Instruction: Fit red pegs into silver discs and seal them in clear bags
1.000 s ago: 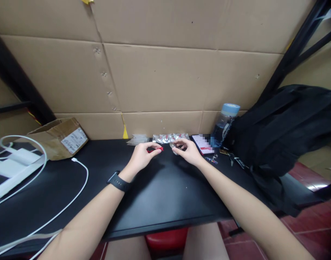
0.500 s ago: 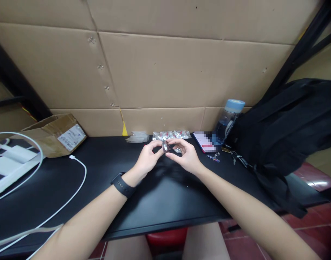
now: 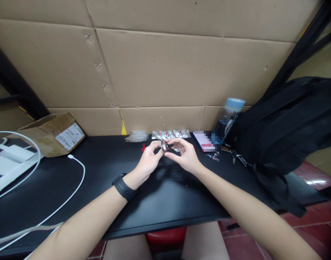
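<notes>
A small round metal piece (image 3: 164,146) is held up between my two hands above the black table (image 3: 165,202). My left hand (image 3: 149,159), with a dark watch on its wrist, pinches the piece's left side. From the right, my right hand (image 3: 185,156) curves its fingers and thumb around the other side. A red item (image 3: 143,147) lies just left of my left hand. Behind the hands are several metal parts in clear packets (image 3: 172,134). Another shiny part behind my right fingers is mostly hidden.
Clear plastic bags (image 3: 137,136) lie at the back. To the left are a cardboard box (image 3: 51,135), a white device (image 3: 16,159) and cables. At right stand a bottle (image 3: 229,119), a phone (image 3: 204,141), keys and a black backpack (image 3: 284,133).
The view has shifted slightly. The red item beside my left hand shows more fully now. Both hands keep nearly the same hold on the metal piece.
</notes>
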A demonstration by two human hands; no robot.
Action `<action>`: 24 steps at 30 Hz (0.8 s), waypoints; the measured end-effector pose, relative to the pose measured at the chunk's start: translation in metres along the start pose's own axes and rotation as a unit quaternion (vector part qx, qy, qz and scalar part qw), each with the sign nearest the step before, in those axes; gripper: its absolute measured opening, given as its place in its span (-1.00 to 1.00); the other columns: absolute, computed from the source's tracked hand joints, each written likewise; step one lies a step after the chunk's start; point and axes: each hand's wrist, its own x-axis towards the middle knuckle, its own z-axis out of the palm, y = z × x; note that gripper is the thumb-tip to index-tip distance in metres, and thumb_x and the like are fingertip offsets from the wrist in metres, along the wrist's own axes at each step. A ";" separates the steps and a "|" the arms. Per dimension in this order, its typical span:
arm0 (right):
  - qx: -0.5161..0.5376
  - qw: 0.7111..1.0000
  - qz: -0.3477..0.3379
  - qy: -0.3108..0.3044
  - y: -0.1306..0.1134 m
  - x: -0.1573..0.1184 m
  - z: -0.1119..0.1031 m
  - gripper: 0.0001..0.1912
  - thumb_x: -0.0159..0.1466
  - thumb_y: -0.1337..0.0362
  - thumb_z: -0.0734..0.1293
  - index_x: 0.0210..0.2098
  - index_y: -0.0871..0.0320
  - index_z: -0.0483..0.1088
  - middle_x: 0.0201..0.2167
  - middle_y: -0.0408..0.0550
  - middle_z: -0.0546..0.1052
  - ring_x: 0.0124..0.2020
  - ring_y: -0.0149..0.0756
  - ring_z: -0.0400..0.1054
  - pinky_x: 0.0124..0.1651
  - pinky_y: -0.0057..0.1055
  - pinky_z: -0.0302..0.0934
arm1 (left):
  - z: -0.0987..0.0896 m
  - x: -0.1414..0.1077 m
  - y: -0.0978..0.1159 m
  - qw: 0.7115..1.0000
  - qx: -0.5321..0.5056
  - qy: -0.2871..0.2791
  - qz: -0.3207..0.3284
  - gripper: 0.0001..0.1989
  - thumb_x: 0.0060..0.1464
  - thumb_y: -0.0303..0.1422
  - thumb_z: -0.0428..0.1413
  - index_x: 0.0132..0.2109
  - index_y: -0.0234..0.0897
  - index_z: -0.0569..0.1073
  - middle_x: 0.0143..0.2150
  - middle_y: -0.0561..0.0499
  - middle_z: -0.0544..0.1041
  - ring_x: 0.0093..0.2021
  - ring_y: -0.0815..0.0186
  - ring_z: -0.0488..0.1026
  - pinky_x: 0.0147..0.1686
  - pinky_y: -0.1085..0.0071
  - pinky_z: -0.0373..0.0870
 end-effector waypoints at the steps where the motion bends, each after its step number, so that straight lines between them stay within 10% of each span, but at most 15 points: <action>1: 0.009 1.000 0.004 0.001 0.001 0.000 0.000 -0.62 0.15 0.20 0.57 -0.08 0.05 0.48 0.05 0.03 0.58 0.08 -0.13 0.48 0.08 -0.21 0.35 | 0.002 -0.001 0.000 1.000 -0.014 0.003 -0.008 -0.68 0.14 -0.10 0.28 -0.09 -0.22 0.64 0.07 -0.14 0.54 0.14 0.06 0.41 0.24 0.17 0.22; 11: 0.061 0.997 0.021 -0.033 -0.008 0.003 -0.005 -0.55 0.04 0.19 0.63 -0.09 0.07 0.55 0.03 0.03 0.61 0.09 -0.11 0.51 0.22 -0.14 0.37 | -0.003 -0.004 0.010 0.976 -0.143 -0.075 -0.150 -0.78 -0.02 -0.19 0.34 -0.32 -0.26 0.64 -0.23 -0.09 0.60 -0.08 0.13 0.47 0.01 0.25 0.32; 18: 0.081 0.994 0.067 0.025 -0.010 0.000 0.000 -0.63 -0.07 0.14 0.67 -0.29 0.09 0.65 -0.07 0.04 0.66 0.05 -0.03 0.54 0.22 -0.01 0.38 | -0.004 -0.004 0.012 0.992 0.091 0.038 0.073 -0.85 0.09 -0.25 0.29 -0.31 -0.24 0.62 -0.11 -0.08 0.48 -0.04 0.16 0.46 0.11 0.24 0.33; 24: 0.072 0.994 0.083 0.009 -0.020 0.001 -0.004 -0.77 0.14 0.07 0.57 -0.25 0.02 0.68 -0.01 0.02 0.64 0.04 -0.09 0.53 0.17 -0.07 0.42 | 0.001 -0.006 0.012 0.984 0.124 0.081 0.101 -0.84 0.16 -0.24 0.24 -0.27 -0.23 0.61 -0.12 -0.06 0.48 -0.06 0.18 0.48 0.07 0.27 0.35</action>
